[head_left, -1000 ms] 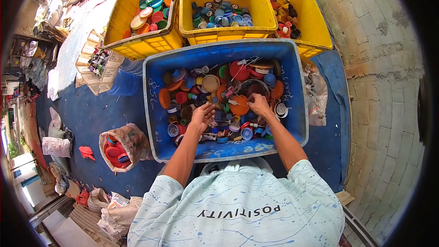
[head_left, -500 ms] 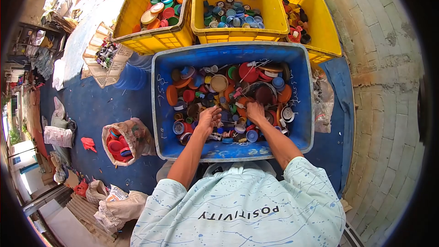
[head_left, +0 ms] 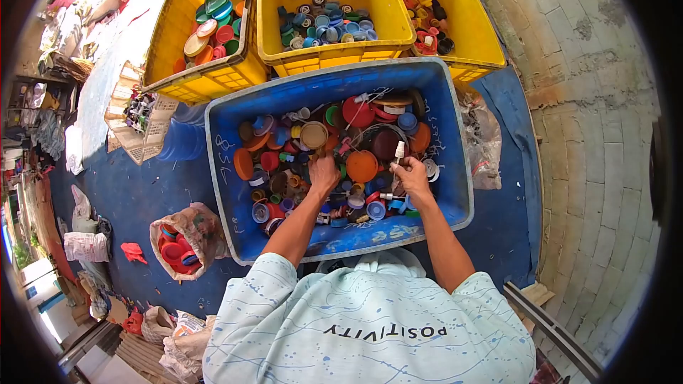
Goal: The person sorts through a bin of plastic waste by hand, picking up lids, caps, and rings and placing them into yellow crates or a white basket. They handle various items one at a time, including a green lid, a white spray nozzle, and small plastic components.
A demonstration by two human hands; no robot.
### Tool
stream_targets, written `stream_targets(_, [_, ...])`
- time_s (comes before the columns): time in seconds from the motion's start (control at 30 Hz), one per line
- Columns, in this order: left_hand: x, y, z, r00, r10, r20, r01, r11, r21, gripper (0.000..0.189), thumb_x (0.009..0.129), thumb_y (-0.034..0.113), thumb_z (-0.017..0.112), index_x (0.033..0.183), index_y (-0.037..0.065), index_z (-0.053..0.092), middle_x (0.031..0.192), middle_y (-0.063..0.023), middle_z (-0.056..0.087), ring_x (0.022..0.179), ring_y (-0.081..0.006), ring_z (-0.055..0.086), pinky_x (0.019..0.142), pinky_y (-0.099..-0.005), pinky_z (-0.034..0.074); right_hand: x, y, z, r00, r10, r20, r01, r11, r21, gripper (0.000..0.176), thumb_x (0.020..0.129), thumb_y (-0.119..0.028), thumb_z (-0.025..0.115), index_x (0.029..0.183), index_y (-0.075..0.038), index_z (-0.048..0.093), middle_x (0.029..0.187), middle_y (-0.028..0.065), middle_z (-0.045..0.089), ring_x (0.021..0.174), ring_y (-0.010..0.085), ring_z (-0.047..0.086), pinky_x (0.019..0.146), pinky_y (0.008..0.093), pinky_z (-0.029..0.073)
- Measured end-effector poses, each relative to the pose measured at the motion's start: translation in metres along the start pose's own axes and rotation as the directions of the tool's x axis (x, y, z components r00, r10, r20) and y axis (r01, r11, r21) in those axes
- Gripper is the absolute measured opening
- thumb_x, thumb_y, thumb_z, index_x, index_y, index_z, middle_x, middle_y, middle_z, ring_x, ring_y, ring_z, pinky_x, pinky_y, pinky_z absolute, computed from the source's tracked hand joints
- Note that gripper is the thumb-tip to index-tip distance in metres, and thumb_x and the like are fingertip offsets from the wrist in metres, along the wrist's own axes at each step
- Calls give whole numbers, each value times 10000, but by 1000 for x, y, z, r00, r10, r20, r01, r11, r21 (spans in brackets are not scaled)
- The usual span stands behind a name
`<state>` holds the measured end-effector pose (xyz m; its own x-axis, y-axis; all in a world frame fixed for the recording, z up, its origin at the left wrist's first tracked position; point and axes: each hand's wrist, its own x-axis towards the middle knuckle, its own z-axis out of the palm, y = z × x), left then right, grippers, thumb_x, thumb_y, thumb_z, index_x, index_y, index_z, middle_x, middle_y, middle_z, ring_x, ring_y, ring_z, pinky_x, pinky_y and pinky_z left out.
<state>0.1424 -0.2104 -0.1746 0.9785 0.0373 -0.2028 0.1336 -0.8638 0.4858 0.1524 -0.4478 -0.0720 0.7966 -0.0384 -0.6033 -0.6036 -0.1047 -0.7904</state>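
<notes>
A large blue bin (head_left: 231,231) holds a mix of colored plastic caps and lids. My right hand (head_left: 413,182) is pinched on a white spray nozzle (head_left: 400,151), which points up over the right part of the bin. Down among the caps left of the middle is my left hand (head_left: 324,174); its fingertips are hidden, and whatever they grip cannot be made out. An orange lid (head_left: 362,166) lies between my two hands. Just beyond it is a dark maroon lid (head_left: 385,144).
Three yellow crates, left (head_left: 192,89), middle (head_left: 334,57) and right (head_left: 477,57), hold sorted caps behind the bin. A sack (head_left: 213,231) of red lids stands at the left, near a red cloth (head_left: 133,252). A block wall (head_left: 590,135) runs along the right.
My right hand has lifted from the caps and moved right with a white nozzle. My left hand has reached deeper into the caps. The view has shifted and turned slightly.
</notes>
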Motion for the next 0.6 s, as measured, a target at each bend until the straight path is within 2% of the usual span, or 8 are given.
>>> stream_targets(0.1, [1, 3, 8, 995, 85, -57, -83, 996, 35, 412, 672, 44, 590, 1075, -30, 547, 1036, -213, 579, 967, -389, 554, 795, -495, 437, -12, 6, -9, 1000, 3, 13, -4, 996, 93, 138, 883, -84, 620, 961, 7, 552, 785, 59, 644, 586, 68, 530, 501, 220, 412])
stream_targets(0.2, [1, 0, 17, 971, 191, -145, -177, 979, 104, 390, 676, 35, 588, 1060, -23, 555, 1086, -214, 560, 1031, -387, 529, 827, -485, 429, -24, 7, -9, 1000, 22, -6, -21, 989, 144, 119, 886, -83, 618, 946, 2, 560, 787, 53, 644, 583, 62, 524, 516, 214, 412])
stream_targets(0.3, [4, -8, 28, 964, 216, -153, -193, 970, 150, 364, 684, 31, 585, 1042, -23, 551, 1039, -215, 579, 989, -384, 554, 799, -489, 438, -31, 5, -7, 999, 38, -4, -37, 989, 144, 122, 878, -90, 625, 939, -1, 569, 786, 49, 647, 601, 58, 524, 542, 209, 414])
stream_targets(0.4, [9, -11, 30, 988, 147, -54, -146, 989, 25, 314, 693, 37, 583, 999, -28, 555, 926, -228, 613, 882, -396, 594, 779, -486, 448, -35, 7, -6, 1000, 26, -10, -25, 992, 128, 144, 869, -100, 631, 953, 7, 584, 786, 40, 648, 628, 57, 519, 578, 210, 417])
stream_targets(0.5, [3, 2, 11, 999, 2, 44, -3, 1000, 13, 248, 701, 60, 591, 934, -22, 570, 811, -234, 630, 770, -403, 611, 737, -483, 461, -38, 5, -7, 1000, 21, -9, -19, 989, 149, 142, 872, -96, 626, 964, 3, 583, 792, 40, 649, 624, 56, 516, 581, 208, 416])
stream_targets(0.6, [-2, 12, -7, 993, 6, -118, -16, 997, -79, 269, 743, 144, 620, 951, -27, 612, 800, -248, 639, 811, -412, 627, 745, -498, 482, -39, 6, -10, 1000, 11, -13, -9, 987, 160, 138, 875, -87, 618, 971, 5, 582, 795, 41, 647, 624, 54, 511, 580, 208, 411])
